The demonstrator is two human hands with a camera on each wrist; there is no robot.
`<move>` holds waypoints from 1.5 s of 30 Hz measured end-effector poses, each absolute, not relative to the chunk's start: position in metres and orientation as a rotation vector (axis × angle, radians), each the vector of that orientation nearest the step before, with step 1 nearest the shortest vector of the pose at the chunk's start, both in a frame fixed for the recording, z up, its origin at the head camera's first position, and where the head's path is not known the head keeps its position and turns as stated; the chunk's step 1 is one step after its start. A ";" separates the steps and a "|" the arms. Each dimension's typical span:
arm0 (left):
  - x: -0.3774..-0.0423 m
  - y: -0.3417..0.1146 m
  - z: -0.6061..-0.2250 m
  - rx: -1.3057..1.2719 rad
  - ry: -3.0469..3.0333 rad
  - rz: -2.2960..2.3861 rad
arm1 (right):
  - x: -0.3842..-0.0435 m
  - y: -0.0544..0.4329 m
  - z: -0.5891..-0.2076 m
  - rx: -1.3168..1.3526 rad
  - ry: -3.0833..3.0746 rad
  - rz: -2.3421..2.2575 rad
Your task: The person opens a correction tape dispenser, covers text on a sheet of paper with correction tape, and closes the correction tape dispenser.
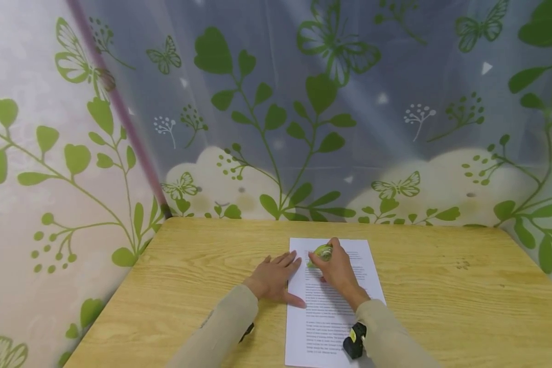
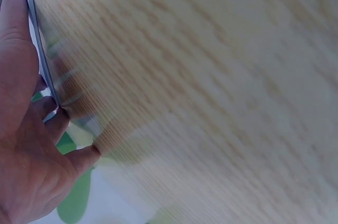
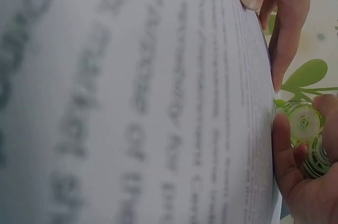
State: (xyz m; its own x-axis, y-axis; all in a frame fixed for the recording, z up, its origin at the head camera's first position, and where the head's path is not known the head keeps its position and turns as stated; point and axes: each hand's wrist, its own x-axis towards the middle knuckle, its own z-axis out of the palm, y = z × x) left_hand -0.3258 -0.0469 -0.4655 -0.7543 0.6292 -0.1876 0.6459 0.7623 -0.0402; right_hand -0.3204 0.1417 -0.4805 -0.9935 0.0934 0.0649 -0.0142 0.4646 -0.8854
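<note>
Between the thumb and fingers of the right hand (image 1: 339, 271), a green see-through dispenser (image 1: 323, 254) is pinched over the upper printed lines of the sheet (image 1: 319, 317), its narrow end seemingly slanting toward the left hand (image 1: 276, 276); whether it touches the paper cannot be told. The left hand lies spread across the sheet's left edge, fingers forward, thumb over the print. The sheet's long axis runs away from the person, its far edge just past the right hand, and wooden tabletop (image 1: 441, 306) stretches rightward, likely giving sideways room
</note>
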 end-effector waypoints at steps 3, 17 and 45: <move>-0.326 -0.047 -0.465 1.010 2.796 -0.147 | -0.321 0.143 -0.479 -0.062 -2.597 1.571; -0.327 -0.044 -0.465 1.026 2.789 -0.118 | -0.318 0.154 -0.480 -0.089 -2.626 1.536; -0.326 -0.048 -0.466 1.010 2.792 -0.116 | -0.318 0.163 -0.480 -0.033 -2.653 1.399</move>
